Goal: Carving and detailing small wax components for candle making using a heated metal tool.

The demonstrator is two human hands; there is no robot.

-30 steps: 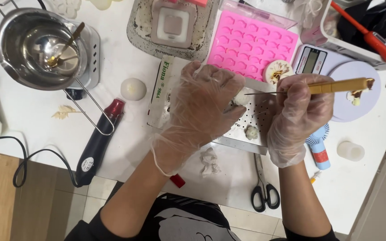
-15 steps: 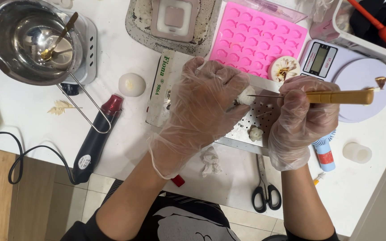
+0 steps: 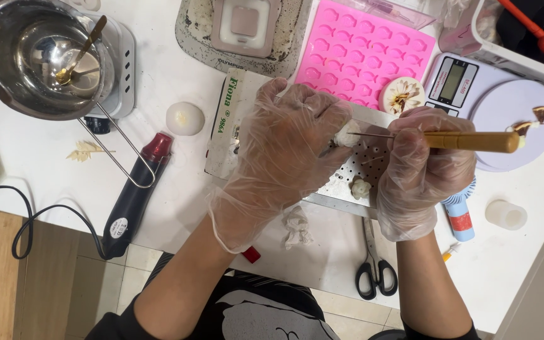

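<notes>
Scissors: I see black-handled scissors (image 3: 374, 269) nearest me on the white bench (image 3: 33, 182), blades pointing up toward the perforated plate.
Scraps: a crumpled white scrap (image 3: 297, 226) and a small red cap (image 3: 252, 254) lie by my left forearm.
Left hand: my gloved left hand (image 3: 284, 151) hangs over the perforated metal plate (image 3: 363, 164), its grip pinched around a small white wax piece (image 3: 347, 133) at the fingertips.
Right hand: my gloved right hand (image 3: 424, 165) has its grip clenched around a yellow-handled needle tool (image 3: 467, 141); the thin metal tip runs left and meets the white wax piece.
Plate: a second white lump (image 3: 360, 187) sits on the plate, just below the tool.
Right side: a blue tube (image 3: 459, 217) and a small white cup (image 3: 505, 215) stand near my right wrist.
Left side: a black heat tool with a red tip (image 3: 135, 192) lies angled on the bench, and a white ball (image 3: 185, 118) sits above it.
Far right: a digital scale (image 3: 505, 107) with a round lilac platform.
Far middle: a pink silicone mould (image 3: 363, 53) and a round flower-patterned disc (image 3: 402, 94) at its lower edge.
Far left: a steel pot (image 3: 26, 60) holding a spoon (image 3: 80, 53), set on a small heater.
</notes>
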